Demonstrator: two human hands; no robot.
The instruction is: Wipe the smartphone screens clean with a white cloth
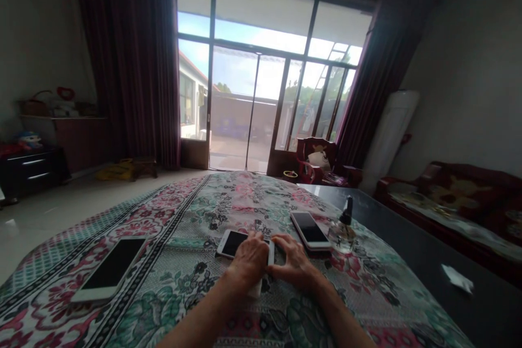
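A white smartphone (230, 243) with a dark screen lies flat in the middle of the flowered cloth. My left hand (252, 255) rests over this phone, fingers bunched and pressed down onto its screen. Under my left wrist shows a bit of something white (255, 289), mostly hidden, perhaps a wipe. At the phone's right end, the thumb and fingers of my right hand (291, 261) grip its edges. A second white smartphone (310, 229) lies just beyond my right hand. Farther to the left is a third white smartphone (112, 269), touched by neither hand.
Behind the second phone's right corner stands a clear bottle with a black pump top (346, 223). A patterned tablecloth (183, 261) covers much of the dark table (408, 250). Crumpled white paper (457, 278) lies at the right. A carved wooden sofa (448, 190) stands beyond.
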